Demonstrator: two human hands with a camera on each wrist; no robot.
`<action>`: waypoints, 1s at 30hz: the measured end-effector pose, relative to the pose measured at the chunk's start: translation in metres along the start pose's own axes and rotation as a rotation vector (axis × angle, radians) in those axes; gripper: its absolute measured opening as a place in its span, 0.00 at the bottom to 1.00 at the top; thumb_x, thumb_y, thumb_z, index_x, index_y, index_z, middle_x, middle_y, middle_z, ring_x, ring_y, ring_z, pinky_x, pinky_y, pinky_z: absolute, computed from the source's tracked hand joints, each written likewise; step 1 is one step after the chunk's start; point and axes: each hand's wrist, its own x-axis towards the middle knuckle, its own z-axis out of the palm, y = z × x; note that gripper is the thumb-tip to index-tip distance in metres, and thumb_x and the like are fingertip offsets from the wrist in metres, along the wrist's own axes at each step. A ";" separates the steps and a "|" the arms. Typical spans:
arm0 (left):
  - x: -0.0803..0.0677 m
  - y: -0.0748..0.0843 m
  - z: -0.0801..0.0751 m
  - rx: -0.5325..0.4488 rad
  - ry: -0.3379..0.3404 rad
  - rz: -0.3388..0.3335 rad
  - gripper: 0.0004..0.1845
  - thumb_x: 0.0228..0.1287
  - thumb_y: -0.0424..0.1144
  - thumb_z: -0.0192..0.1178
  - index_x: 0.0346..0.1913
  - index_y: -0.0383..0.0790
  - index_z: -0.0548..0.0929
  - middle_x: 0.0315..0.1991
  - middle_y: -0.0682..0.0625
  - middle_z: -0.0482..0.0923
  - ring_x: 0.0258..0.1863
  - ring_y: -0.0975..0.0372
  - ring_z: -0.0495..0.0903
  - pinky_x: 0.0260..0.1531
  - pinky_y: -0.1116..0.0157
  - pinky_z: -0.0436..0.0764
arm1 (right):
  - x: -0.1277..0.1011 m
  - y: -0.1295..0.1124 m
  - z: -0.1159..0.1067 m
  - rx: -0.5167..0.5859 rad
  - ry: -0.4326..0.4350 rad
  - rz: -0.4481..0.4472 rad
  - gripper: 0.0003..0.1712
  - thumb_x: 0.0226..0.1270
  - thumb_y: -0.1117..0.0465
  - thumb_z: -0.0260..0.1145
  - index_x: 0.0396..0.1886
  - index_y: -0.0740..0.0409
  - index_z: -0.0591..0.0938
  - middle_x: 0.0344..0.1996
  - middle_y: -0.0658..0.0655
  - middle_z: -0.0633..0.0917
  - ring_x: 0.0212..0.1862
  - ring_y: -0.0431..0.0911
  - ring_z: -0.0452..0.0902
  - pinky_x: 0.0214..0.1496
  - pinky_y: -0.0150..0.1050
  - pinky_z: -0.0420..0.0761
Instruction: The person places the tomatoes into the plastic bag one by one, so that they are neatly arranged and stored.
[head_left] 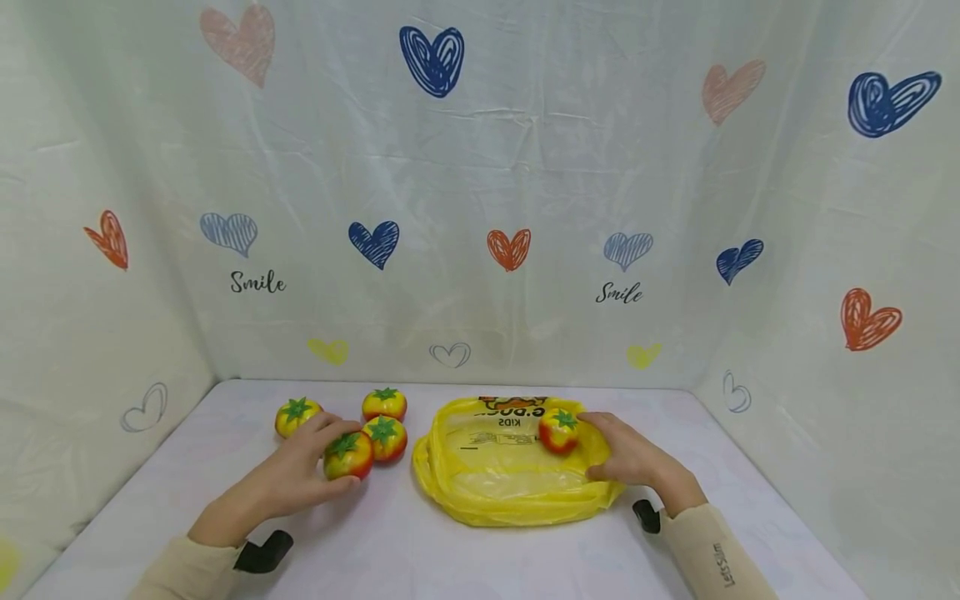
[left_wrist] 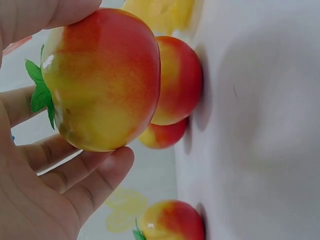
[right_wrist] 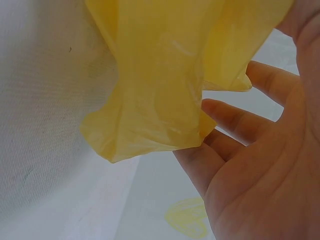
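Note:
My left hand [head_left: 296,471] holds a red-and-yellow tomato [head_left: 349,457] with a green leafy top, thumb on one side and fingers on the other. The left wrist view shows this tomato [left_wrist: 102,80] close up, above the table surface. Behind it are several more: one tomato [head_left: 292,415] past my left fingers, another tomato [head_left: 385,404] farther back, and a nearer tomato [head_left: 387,442] beside the held one. My right hand [head_left: 633,454] touches the right side of a yellow plastic bag [head_left: 517,510], its fingers extended along the bag's edge [right_wrist: 155,100]. One tomato [head_left: 559,430] lies within the bag's outline.
The white table [head_left: 420,567] is enclosed by a pale curtain [head_left: 450,167] printed with hearts and words at the back and both sides. A dark strap [head_left: 264,552] shows at my left wrist, another dark strap [head_left: 647,517] at the right.

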 end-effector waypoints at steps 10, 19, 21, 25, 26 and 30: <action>0.000 0.004 0.003 -0.004 -0.005 -0.005 0.34 0.47 0.47 0.74 0.59 0.44 0.76 0.48 0.52 0.70 0.47 0.57 0.71 0.48 0.51 0.77 | -0.001 0.000 0.001 0.003 -0.002 0.017 0.49 0.45 0.58 0.78 0.69 0.51 0.67 0.68 0.59 0.65 0.67 0.59 0.61 0.64 0.62 0.62; -0.001 0.008 0.005 -0.012 0.006 0.021 0.33 0.46 0.47 0.74 0.59 0.44 0.77 0.48 0.53 0.70 0.48 0.58 0.71 0.49 0.50 0.76 | 0.000 0.002 0.002 0.001 -0.003 0.004 0.49 0.44 0.57 0.78 0.69 0.50 0.67 0.68 0.59 0.65 0.66 0.58 0.61 0.64 0.61 0.63; -0.001 0.008 0.005 -0.016 0.009 0.027 0.33 0.46 0.47 0.74 0.59 0.44 0.77 0.48 0.54 0.70 0.48 0.58 0.70 0.49 0.51 0.76 | 0.001 0.002 0.002 0.001 -0.003 0.002 0.49 0.45 0.57 0.78 0.69 0.51 0.67 0.68 0.59 0.65 0.67 0.58 0.61 0.64 0.61 0.63; 0.000 0.010 0.005 -0.016 0.009 0.037 0.33 0.47 0.48 0.74 0.59 0.45 0.77 0.48 0.54 0.69 0.48 0.59 0.70 0.49 0.51 0.76 | 0.001 0.002 0.002 0.001 -0.004 0.005 0.49 0.45 0.58 0.78 0.69 0.51 0.67 0.68 0.59 0.65 0.67 0.58 0.61 0.65 0.61 0.62; 0.001 0.010 0.005 -0.018 0.010 0.040 0.33 0.47 0.47 0.74 0.59 0.45 0.77 0.48 0.54 0.70 0.48 0.59 0.71 0.49 0.51 0.76 | 0.001 0.002 0.001 0.000 -0.004 0.006 0.49 0.45 0.58 0.78 0.69 0.51 0.67 0.68 0.59 0.65 0.67 0.59 0.61 0.65 0.61 0.62; 0.002 0.012 0.006 -0.020 0.011 0.050 0.33 0.46 0.47 0.74 0.59 0.45 0.77 0.48 0.55 0.70 0.48 0.59 0.71 0.50 0.51 0.76 | 0.000 0.001 0.000 0.002 -0.003 0.005 0.49 0.45 0.58 0.78 0.69 0.51 0.67 0.68 0.60 0.65 0.67 0.59 0.61 0.64 0.61 0.62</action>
